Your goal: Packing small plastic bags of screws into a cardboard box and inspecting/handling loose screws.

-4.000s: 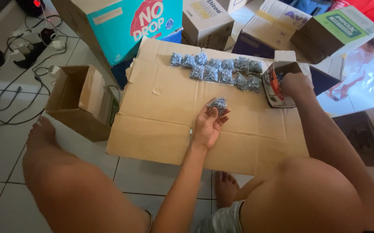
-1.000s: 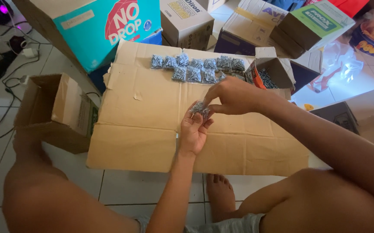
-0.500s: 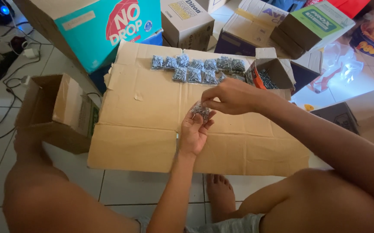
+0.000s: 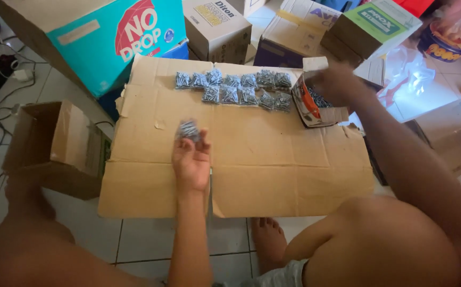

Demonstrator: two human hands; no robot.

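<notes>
- Your left hand [image 4: 191,162] is palm-up over the flattened cardboard sheet [image 4: 251,159], fingers curled loosely round a small clear packet of screws [image 4: 189,129] resting at your fingertips.
- Your right hand [image 4: 337,85] is at the mouth of the small open box of screws [image 4: 315,103], at the sheet's far right; it is blurred, so I cannot tell whether it is open or closed on anything.
- The filled packets [image 4: 233,87] lie in two rows along the sheet's far edge, just left of that box.
- The packet sits high on your fingers rather than in the palm; a tilt of the wrist could likely let it slide off onto the sheet.
- The box leans open toward the rows; a careless pull there may tip it and spill loose screws.
- An empty brown carton [image 4: 55,146] stands on the tiled floor beside your left knee.
</notes>
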